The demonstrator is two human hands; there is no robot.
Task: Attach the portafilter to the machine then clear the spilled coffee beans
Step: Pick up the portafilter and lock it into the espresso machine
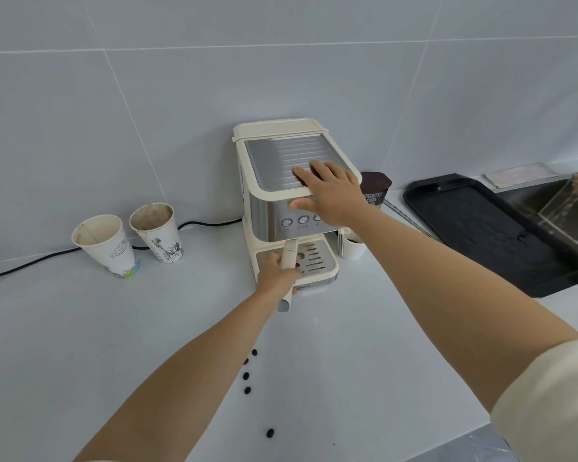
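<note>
The portafilter showed only its cream handle; its basket end was hidden under the espresso machine, and the left hand covered the handle's middle. The right hand hid part of the button row. The black tray and the power cord were cut off by the frame's edges.

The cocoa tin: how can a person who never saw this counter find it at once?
Find the cream espresso machine against the wall. Directly to its right, behind the right hand, stands the cocoa tin. It is dark brown with white lettering, unlike the small white cup in front of it.
</note>
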